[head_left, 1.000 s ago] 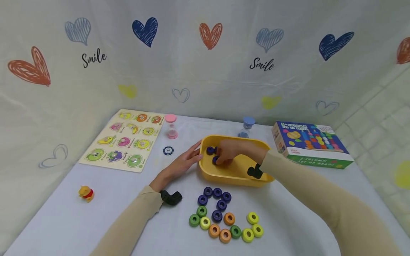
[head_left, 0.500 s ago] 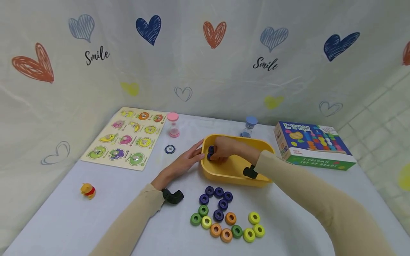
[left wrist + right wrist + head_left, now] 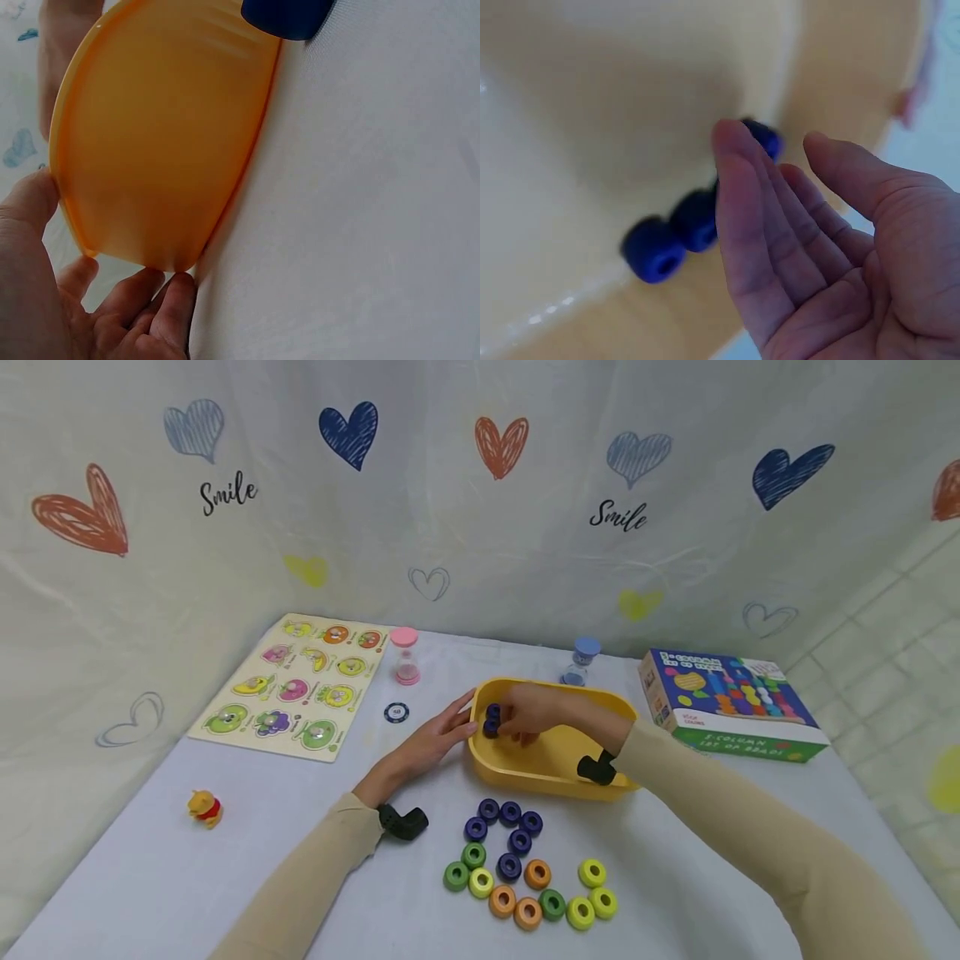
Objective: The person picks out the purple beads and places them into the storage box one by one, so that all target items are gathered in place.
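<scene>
A yellow plastic basin (image 3: 558, 783) stands mid-table. My left hand (image 3: 423, 745) is at its left end; in the left wrist view its fingertips touch the outer wall and the thumb lies at the rim. Inside the basin is my right hand (image 3: 532, 710), its fingers extended beside the dark blue beads (image 3: 654, 251) and the thumb apart from them. These beads sit in a row along the left end wall, and the right fingers partly cover them in the right wrist view. No bead shows between the right thumb and fingers.
In front of the basin lie purple beads (image 3: 520, 842), green beads (image 3: 455, 876), orange beads (image 3: 502, 900) and yellow beads (image 3: 603, 902). Around it are a fruit puzzle board (image 3: 288, 685), two sand timers (image 3: 405, 656), a poker chip (image 3: 396, 712), a bear figurine (image 3: 204, 807) and a bead-set box (image 3: 731, 702).
My right hand moves left inside the basin, then slightly back to the right. The blue beads shift left into a row at the end wall. My left hand stays at the basin.
</scene>
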{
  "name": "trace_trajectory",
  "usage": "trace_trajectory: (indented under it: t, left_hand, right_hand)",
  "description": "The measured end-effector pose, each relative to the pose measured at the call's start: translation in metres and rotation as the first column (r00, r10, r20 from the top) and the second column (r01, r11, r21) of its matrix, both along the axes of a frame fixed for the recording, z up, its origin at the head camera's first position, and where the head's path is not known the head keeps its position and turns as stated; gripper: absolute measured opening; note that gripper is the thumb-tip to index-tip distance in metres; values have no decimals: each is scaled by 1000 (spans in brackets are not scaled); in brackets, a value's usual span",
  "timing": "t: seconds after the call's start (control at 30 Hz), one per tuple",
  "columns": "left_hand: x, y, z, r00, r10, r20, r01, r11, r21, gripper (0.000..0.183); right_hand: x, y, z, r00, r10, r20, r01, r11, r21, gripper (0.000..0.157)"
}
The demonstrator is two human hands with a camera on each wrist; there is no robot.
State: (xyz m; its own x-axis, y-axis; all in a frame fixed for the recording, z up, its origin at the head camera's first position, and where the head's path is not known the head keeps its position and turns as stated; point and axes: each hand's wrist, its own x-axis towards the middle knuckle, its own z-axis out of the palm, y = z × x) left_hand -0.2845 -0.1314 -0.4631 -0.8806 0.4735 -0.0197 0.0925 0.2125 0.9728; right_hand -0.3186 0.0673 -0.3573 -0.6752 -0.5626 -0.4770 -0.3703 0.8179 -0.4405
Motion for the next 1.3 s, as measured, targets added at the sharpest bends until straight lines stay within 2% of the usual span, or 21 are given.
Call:
trace_trajectory:
  t: [0.13, 0.27, 0.4, 0.53, 0.63, 0.77, 0.97, 1.07, 1.17, 1.3]
  left_hand:
    - [1, -1, 0, 1000, 8, -21, -8, 1000, -9, 59]
    - [0, -2, 2, 999, -18, -37, 19, 1000, 10, 61]
    - [5, -4, 15, 998, -39, -40, 39, 999, 19, 62]
    - [12, -1, 31, 997, -48, -54, 48, 999, -4, 59]
    - [6, 0, 21, 997, -28, -72, 27, 999, -20, 58]
    - [-4, -1, 4, 995, 11, -97, -13, 1000, -27, 58]
    - [-1, 2, 2, 997, 4, -76, -6, 1000, -28, 59]
    - [0, 2, 4, 998, -6, -61, 5, 1000, -23, 59]
    - [6, 3, 13, 998, -21, -52, 20, 1000, -18, 58]
    - [14, 5, 25, 998, -37, -50, 36, 999, -32, 57]
  right_hand:
    - [18, 10, 13, 994, 67, -82, -71, 996, -51, 15]
    - [47, 19, 22, 972, 116, -205, -131, 990, -61, 12]
    - [79, 27, 26, 945, 157, -286, -186, 980, -75, 8]
    - [107, 36, 20, 947, 175, -268, -214, 969, -122, 6]
    - [121, 41, 8, 951, 179, -252, -215, 969, -124, 7]
    - [127, 47, -12, 939, 173, -297, -206, 975, -83, 13]
    - [128, 61, -30, 929, 160, -334, -191, 980, -62, 20]
    - [127, 68, -37, 933, 158, -324, -201, 974, -102, 20]
    - [127, 75, -42, 937, 153, -316, -203, 970, -131, 20]
    - [127, 85, -45, 955, 114, -275, -162, 974, -159, 19]
